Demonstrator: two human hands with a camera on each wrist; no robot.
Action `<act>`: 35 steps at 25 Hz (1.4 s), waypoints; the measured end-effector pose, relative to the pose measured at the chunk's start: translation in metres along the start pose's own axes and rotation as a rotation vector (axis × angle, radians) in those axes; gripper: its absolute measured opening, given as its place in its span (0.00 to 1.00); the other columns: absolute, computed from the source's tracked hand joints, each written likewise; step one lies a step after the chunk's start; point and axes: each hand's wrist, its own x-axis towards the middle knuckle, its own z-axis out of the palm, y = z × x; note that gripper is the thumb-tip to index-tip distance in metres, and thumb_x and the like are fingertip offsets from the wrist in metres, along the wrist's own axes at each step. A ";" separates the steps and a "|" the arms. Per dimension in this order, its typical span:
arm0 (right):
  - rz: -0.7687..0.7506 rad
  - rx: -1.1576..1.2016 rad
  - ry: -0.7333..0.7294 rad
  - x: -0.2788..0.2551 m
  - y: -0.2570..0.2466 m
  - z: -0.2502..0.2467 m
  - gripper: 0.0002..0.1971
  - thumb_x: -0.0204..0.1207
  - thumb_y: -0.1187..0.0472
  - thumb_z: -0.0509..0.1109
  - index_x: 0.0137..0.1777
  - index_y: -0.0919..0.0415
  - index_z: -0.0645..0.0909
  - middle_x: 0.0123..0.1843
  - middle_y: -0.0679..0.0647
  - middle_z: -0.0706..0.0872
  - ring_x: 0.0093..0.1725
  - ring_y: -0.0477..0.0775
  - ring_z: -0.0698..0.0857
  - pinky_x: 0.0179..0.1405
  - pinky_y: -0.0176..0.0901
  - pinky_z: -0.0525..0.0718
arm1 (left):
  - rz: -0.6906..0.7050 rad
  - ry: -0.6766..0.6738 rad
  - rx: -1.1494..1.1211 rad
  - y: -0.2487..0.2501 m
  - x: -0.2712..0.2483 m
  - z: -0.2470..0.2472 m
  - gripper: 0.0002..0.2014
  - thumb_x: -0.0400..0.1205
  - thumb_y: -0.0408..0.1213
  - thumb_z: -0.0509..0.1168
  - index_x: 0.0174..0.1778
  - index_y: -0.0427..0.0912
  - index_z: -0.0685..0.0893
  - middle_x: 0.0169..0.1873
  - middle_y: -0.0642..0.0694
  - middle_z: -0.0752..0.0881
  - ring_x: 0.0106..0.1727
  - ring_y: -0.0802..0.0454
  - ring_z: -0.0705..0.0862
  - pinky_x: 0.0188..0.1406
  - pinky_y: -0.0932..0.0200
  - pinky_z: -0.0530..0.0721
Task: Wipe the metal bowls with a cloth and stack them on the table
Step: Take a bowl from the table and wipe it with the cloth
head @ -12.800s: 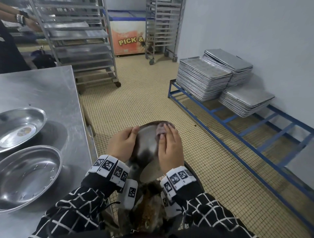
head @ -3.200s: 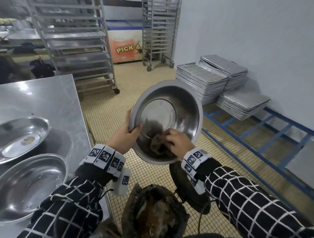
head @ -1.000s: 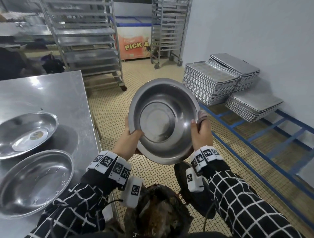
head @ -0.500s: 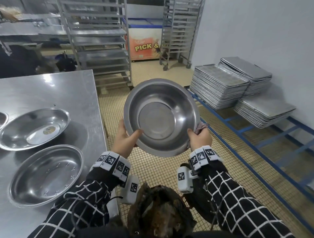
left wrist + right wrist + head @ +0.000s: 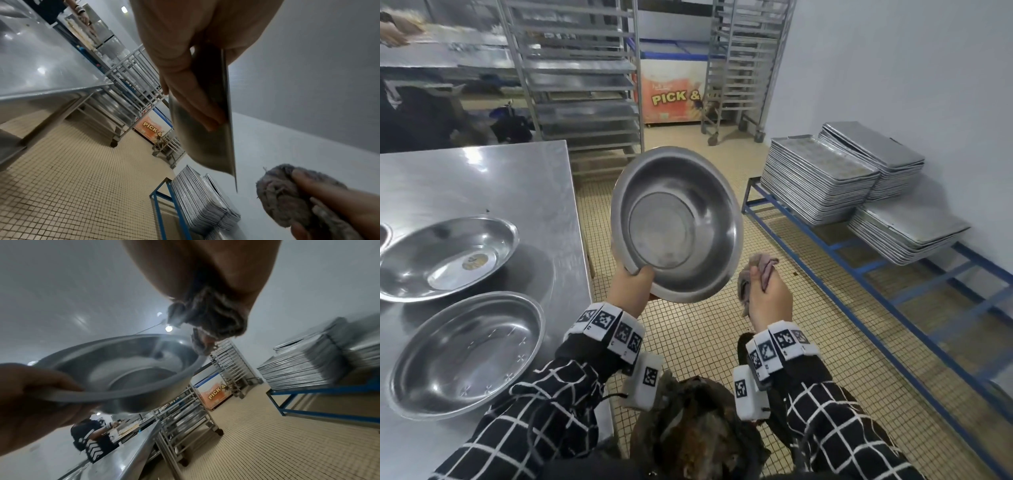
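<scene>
A round metal bowl (image 5: 678, 222) hangs in the air over the tiled floor, its inside tilted toward me. My left hand (image 5: 631, 284) grips its lower left rim, thumb inside the bowl (image 5: 115, 369) and fingers (image 5: 197, 104) behind it. My right hand (image 5: 768, 294) is off the bowl, just to its lower right, and clutches a bunched grey cloth (image 5: 760, 270); the cloth (image 5: 287, 196) is apart from the rim. Two shallow metal bowls (image 5: 445, 255) (image 5: 467, 353) lie side by side on the steel table (image 5: 482, 178) at my left.
The steel table's right edge (image 5: 582, 240) runs just left of the held bowl. Stacks of baking trays (image 5: 822, 178) sit on a blue rack (image 5: 866, 270) along the right wall. Wheeled shelf racks (image 5: 582, 85) and a chest freezer (image 5: 674, 92) stand behind. Another person (image 5: 92, 434) works far off.
My right hand has let go of the bowl's right rim and dropped away with the cloth. The left hand alone now holds the bowl, which has tilted and shifted slightly left.
</scene>
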 end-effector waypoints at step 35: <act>-0.298 -0.150 0.131 0.044 -0.010 -0.030 0.30 0.84 0.51 0.58 0.82 0.56 0.54 0.84 0.53 0.57 0.78 0.55 0.65 0.68 0.42 0.70 | -0.022 -0.179 -0.093 0.027 -0.013 0.002 0.06 0.82 0.29 0.61 0.46 0.45 0.75 0.39 0.41 0.84 0.37 0.44 0.85 0.37 0.52 0.86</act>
